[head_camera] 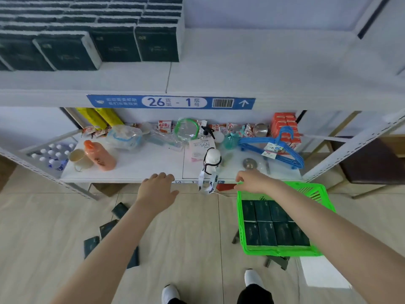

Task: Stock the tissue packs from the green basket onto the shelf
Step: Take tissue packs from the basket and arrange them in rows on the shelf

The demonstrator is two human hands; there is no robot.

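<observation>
- Here, your right hand (252, 182) sits at the far left corner of the green basket (282, 252), at about 4 o'clock from the middle of the view. Its fingers are curled at the rim. Whether they actually grip the rim cannot be told.
- Your left hand (156, 189) hangs released, fingers loose and holding nothing. It is near the front edge of the lower shelf (135, 165), at about 6 o'clock from the middle.
- The tissue packs (266, 232) lie inside the basket, toward 5 o'clock from your right hand and toward 4 o'clock from your left. The right hand is much the nearer, so it looks best placed to take a pack.
- The packs lie flat in two rows, side by side and touching. Their long sides run roughly from 12 to 6 o'clock.
- Each pack is a dark green, soft-looking rectangular block with faint pale print on its face.
- The basket rests on a small dark stool (277, 261).
- The upper shelf (241, 69) carries matching stacked packs (109, 44) at 11 o'clock. Bare white board stretches toward 1 o'clock, the likely place for more.
- A few loose packs (107, 228) lie on the floor at about 7 o'clock, under your left forearm.
</observation>
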